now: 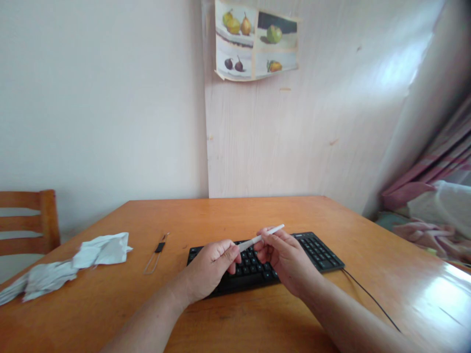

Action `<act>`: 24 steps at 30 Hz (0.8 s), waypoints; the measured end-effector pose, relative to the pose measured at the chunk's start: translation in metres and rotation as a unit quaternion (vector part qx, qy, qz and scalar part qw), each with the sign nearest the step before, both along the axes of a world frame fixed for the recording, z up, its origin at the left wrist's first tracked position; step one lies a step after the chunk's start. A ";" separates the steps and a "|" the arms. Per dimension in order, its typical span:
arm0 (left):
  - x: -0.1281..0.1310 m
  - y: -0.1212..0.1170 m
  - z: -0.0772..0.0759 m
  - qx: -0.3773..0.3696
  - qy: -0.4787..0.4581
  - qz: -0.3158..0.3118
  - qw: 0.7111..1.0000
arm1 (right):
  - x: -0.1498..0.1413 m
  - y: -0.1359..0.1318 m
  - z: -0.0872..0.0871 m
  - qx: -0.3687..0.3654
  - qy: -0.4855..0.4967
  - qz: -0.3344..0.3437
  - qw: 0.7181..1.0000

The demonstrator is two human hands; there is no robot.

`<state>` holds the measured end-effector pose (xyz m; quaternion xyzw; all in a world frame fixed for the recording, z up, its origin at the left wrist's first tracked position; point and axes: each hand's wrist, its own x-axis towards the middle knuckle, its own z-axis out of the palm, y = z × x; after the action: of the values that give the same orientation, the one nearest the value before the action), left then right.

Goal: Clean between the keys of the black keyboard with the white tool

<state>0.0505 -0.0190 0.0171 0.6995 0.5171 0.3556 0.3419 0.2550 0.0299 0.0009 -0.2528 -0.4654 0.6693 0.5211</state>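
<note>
A slim white pen-like stick (276, 229) is held slantwise between my two hands, above a black keyboard (253, 275). My left hand (217, 260) is closed, thumb and fingers pinching the stick's lower, greyer end. Near its upper part, my right hand (281, 252) grips the stick with thumb and fingertips, and the white tip sticks out past the fingers. The exact kind of stick cannot be made out. Both hands hide part of the keyboard's keys. Left of the keyboard lies a wire tool with a black middle (160, 246), its wire loop towards me.
Crumpled white cloth gloves (101, 250) lie on the left of the wooden table (228, 213). A black cable (371, 296) runs from the keyboard towards the front right. A wooden chair (47, 220) stands at the left, and a fruit picture (255, 41) hangs on the wall behind.
</note>
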 end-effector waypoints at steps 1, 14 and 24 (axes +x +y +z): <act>0.000 0.000 0.000 -0.005 -0.006 -0.002 1.000 | 0.000 0.001 0.000 -0.004 0.001 -0.003 1.000; -0.003 0.000 0.001 -0.022 -0.026 0.004 0.999 | 0.003 0.004 0.001 -0.004 0.009 -0.023 1.000; -0.007 0.004 -0.002 0.017 -0.072 0.055 0.996 | 0.007 0.005 0.004 0.001 0.009 -0.033 0.999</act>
<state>0.0440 -0.0149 0.0151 0.6480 0.5229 0.4320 0.3464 0.2622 0.0345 0.0049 -0.2614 -0.4523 0.6537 0.5476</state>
